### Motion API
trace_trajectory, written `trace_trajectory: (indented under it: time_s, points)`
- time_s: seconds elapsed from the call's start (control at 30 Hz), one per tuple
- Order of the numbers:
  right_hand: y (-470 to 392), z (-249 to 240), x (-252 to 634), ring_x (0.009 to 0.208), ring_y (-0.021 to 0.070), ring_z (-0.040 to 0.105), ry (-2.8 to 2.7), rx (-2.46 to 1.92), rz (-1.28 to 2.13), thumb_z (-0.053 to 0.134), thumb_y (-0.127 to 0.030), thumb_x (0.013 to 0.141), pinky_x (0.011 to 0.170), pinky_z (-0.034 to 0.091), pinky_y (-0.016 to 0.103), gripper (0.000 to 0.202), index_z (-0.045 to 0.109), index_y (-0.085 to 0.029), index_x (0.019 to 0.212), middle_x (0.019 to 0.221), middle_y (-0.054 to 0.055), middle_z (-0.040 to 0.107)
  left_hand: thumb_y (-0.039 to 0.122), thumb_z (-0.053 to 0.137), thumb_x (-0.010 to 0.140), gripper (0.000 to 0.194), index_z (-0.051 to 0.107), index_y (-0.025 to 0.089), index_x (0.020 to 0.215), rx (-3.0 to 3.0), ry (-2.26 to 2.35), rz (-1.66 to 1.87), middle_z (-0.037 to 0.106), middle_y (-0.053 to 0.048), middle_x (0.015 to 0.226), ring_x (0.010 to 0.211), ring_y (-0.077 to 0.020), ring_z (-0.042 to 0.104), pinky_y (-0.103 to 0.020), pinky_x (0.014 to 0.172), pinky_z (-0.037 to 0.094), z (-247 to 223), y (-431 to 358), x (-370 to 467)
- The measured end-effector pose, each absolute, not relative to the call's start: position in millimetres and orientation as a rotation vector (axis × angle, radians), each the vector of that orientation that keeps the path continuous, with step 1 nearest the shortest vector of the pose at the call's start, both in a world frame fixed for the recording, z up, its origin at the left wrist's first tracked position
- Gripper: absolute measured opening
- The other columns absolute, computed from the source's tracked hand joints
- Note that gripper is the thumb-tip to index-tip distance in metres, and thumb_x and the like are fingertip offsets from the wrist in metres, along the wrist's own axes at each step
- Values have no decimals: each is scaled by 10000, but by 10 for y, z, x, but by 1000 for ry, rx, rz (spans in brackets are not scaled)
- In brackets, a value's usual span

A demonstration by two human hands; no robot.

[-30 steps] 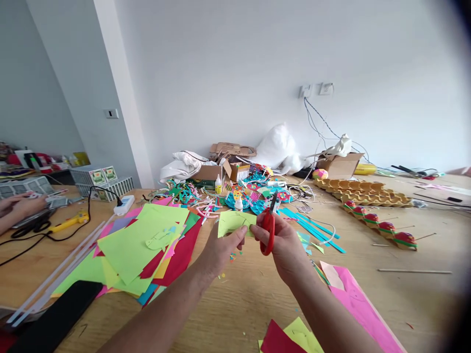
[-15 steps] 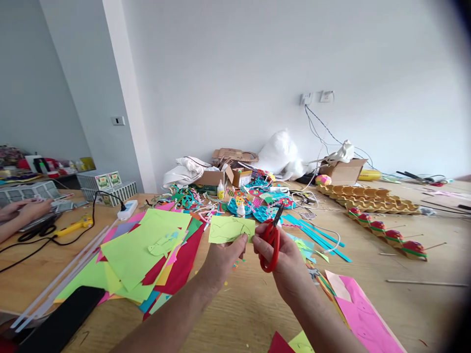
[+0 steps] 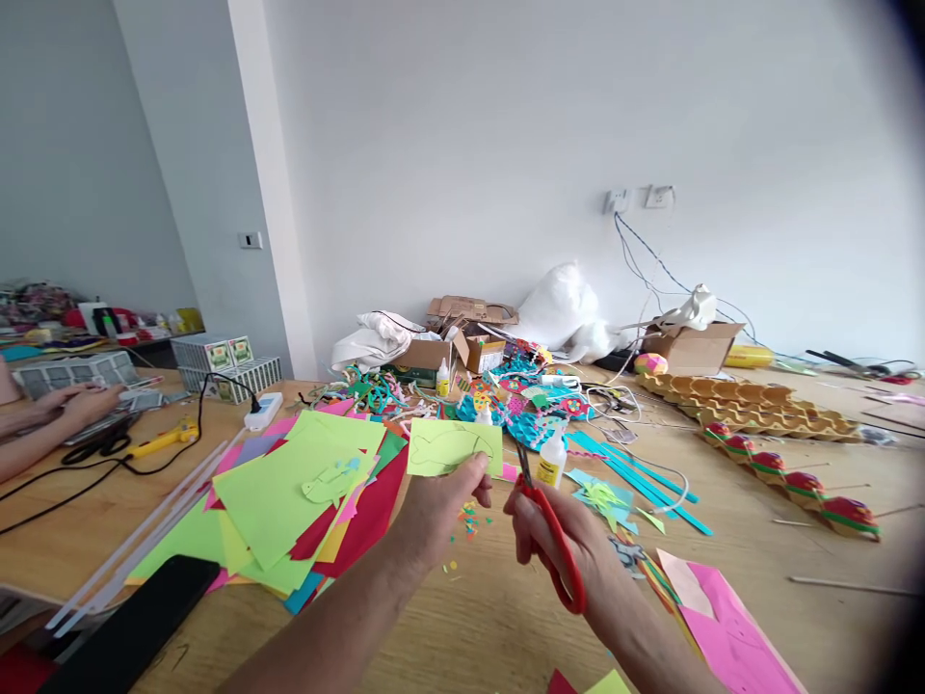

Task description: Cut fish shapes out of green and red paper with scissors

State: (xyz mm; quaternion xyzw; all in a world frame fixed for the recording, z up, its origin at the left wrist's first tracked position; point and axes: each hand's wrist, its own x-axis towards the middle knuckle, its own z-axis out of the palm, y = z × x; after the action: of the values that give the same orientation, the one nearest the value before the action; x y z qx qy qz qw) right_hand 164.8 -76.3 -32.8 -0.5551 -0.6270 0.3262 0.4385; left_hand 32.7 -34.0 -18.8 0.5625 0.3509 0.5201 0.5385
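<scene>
Pinched in my left hand is a small yellow-green paper card with a fish outline drawn on it. My right hand grips red-handled scissors, their dark blades pointing up and slightly left, a short way right of the card and apart from it. Behind the blades stands a white glue bottle with a yellow label. Tiny paper scraps lie on the table below the card. To the left, a yellow-green paper cutout rests on a pile of coloured paper sheets.
A black phone lies front left. Egg-carton trays and a row of red and green painted pieces are at right. Pink paper lies front right. Another person's hands work at far left, near a yellow glue gun.
The scissors have swung away from the card, their handles dropping lower and to the right. My right hand has moved apart from my left. The view has shifted slightly left.
</scene>
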Motion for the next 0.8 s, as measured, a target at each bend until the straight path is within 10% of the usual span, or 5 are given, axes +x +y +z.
trace_trajectory:
  time_s: [0.8]
  points:
    - [-982,-804,1789,409,109,416,-1513,-1499,1033,362,-476,835,449,316,219,373,486,-190,630,434,-45,456,260,567,669,153,629,120,672,1136,731,1023,621,-23,586,564,-139,588,-256,548,504,-516,-331,564]
